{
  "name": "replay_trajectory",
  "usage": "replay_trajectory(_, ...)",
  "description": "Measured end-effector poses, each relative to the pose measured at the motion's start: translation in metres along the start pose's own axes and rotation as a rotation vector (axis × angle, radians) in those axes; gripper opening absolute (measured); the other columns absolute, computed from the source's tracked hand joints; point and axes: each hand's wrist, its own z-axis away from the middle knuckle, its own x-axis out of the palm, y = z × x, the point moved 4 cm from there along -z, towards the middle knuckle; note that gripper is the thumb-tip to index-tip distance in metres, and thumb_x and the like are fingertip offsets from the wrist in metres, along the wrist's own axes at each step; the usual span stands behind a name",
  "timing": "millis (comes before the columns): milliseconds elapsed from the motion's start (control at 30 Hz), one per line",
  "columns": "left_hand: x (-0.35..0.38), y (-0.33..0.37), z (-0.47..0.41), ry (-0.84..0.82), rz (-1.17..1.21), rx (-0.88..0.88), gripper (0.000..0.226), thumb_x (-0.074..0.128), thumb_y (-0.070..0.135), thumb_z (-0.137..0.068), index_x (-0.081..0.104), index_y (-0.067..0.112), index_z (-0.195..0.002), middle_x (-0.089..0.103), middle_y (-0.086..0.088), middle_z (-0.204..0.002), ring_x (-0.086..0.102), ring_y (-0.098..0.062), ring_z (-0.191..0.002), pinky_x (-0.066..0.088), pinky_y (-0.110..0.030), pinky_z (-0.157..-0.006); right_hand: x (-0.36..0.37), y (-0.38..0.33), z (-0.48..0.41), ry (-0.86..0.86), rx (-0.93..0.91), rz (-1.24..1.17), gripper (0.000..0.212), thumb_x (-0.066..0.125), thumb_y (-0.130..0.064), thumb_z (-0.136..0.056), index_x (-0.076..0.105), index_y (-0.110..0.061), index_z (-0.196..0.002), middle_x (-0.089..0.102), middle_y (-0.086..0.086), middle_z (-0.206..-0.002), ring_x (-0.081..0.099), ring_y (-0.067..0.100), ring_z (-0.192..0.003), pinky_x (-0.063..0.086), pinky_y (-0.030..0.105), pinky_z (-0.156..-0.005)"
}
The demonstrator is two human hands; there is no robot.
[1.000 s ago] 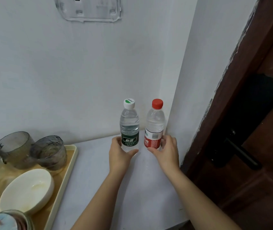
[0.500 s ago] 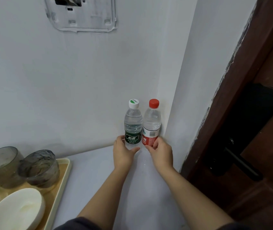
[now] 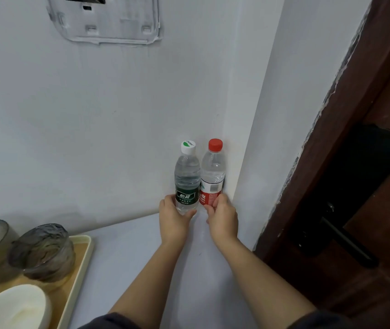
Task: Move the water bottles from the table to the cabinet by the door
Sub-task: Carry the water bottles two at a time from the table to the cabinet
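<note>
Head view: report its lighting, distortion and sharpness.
Head view: soft, even light with faint shadows; wide-angle lens bows the door frame and wall corner; green-label bottle and red-label bottle are sharp; tray at the edge looks softer.

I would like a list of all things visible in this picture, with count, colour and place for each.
green-label bottle: 1, clear with white cap, upright in the corner, left of the other bottle
red-label bottle: 1, clear with red cap, upright against the corner walls
cabinet top: 1, white, under the bottles
tray: 1, beige, bottom left
glass cups: 2, smoky grey, on the tray
bowl: 1, white, on the tray, front
wall bracket: 1, white, high on the wall
door: 1, dark brown, right, black handle
left hand: 1, around the green-label bottle's base
right hand: 1, around the red-label bottle's base
</note>
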Motion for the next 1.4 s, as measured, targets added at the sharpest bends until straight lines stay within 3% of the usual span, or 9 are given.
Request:
replay_trajectory(200,-0.002,0.002,0.0,-0.011,-0.012,0.008,0.052,0.082,0.015,-0.074,0.054,0.009,-0.118,0.055,-0.004,-0.111,0.049,-0.011,-0.091,0.037,-0.022,-0.078,0.002,0.0,-0.001,-0.005,-0.011,0.004,0.025,0.067,-0.02,-0.089,0.05,-0.007,-0.102,0.067,0.014,-0.098,0.068,0.035,-0.081,0.055,0.04,-0.069)
replay_trajectory(533,-0.002,0.003,-0.002,-0.007,-0.039,-0.021,0.049,0.082,0.017,-0.074,0.054,0.008,-0.114,0.056,-0.006,-0.108,0.049,-0.012,-0.086,0.036,-0.021,-0.073,-0.001,-0.003,-0.001,-0.019,-0.012,0.042,0.031,0.065,-0.019,-0.092,0.05,-0.003,-0.113,0.064,0.015,-0.11,0.062,0.034,-0.097,0.04,0.03,-0.07)
replay_trajectory(667,-0.003,0.003,0.003,-0.012,-0.142,-0.036,0.059,0.079,0.028,-0.077,0.05,0.011,-0.125,0.054,-0.006,-0.12,0.053,-0.02,-0.105,0.043,-0.03,-0.079,-0.007,-0.004,0.005,-0.064,0.005,0.045,0.029,0.064,-0.024,-0.093,0.049,-0.006,-0.111,0.064,0.011,-0.107,0.063,0.03,-0.094,0.042,0.031,-0.069)
replay_trajectory(800,-0.012,-0.007,0.017,-0.052,-0.391,-0.048,0.08,0.074,0.04,-0.08,0.036,0.008,-0.142,0.043,-0.011,-0.139,0.038,-0.028,-0.13,0.038,-0.038,-0.101,-0.02,0.003,0.023,-0.214,-0.072,0.166,0.035,0.062,-0.033,-0.093,0.048,-0.014,-0.118,0.06,0.006,-0.114,0.061,0.026,-0.1,0.048,0.033,-0.077)
replay_trajectory(900,-0.025,-0.009,0.044,-0.079,-0.681,0.038,0.08,0.059,0.053,-0.087,0.029,0.009,-0.147,0.034,-0.012,-0.15,0.023,-0.03,-0.142,0.016,-0.042,-0.117,-0.033,0.011,0.044,-0.287,-0.176,0.398,0.052,0.054,-0.046,-0.095,0.041,-0.02,-0.138,0.05,0.003,-0.131,0.05,0.024,-0.119,0.046,0.037,-0.089)
replay_trajectory(1000,-0.036,-0.009,0.077,-0.107,-0.836,0.081,0.078,0.035,0.062,-0.092,0.02,0.014,-0.152,0.016,-0.011,-0.161,0.005,-0.031,-0.149,0.0,-0.051,-0.117,-0.043,0.011,0.065,-0.311,-0.29,0.494,0.064,0.046,-0.053,-0.095,0.028,-0.024,-0.15,0.036,0.004,-0.151,0.034,0.026,-0.136,0.034,0.041,-0.105)
replay_trajectory(1100,-0.046,-0.006,0.116,-0.074,-0.854,0.107,0.087,0.014,0.068,-0.085,0.029,0.014,-0.152,0.022,-0.014,-0.159,0.01,-0.035,-0.149,0.001,-0.056,-0.116,-0.047,0.014,0.087,-0.433,-0.349,0.515,0.07,0.039,-0.058,-0.096,0.013,-0.03,-0.155,0.008,0.004,-0.164,0.005,0.027,-0.15,0.013,0.049,-0.118)
replay_trajectory(1167,-0.049,-0.007,0.143,-0.047,-0.856,0.106,0.087,0.014,0.068,-0.085,0.032,0.015,-0.15,0.025,-0.015,-0.158,0.013,-0.036,-0.148,0.003,-0.056,-0.116,-0.051,0.016,0.1,-0.509,-0.382,0.51,0.071,0.036,-0.059,-0.096,0.006,-0.033,-0.156,-0.005,0.003,-0.165,-0.008,0.026,-0.151,0.003,0.054,-0.119)
replay_trajectory(1400,-0.06,-0.006,0.236,0.069,-0.89,-0.146,0.086,0.004,0.069,-0.085,0.018,0.02,-0.154,0.011,-0.009,-0.162,0.0,-0.027,-0.15,-0.009,-0.054,-0.114,-0.065,0.021,0.145,-0.743,-0.546,0.466,0.071,0.035,-0.057,-0.098,0.0,-0.035,-0.155,-0.012,0.003,-0.164,-0.017,0.027,-0.149,-0.008,0.055,-0.118)
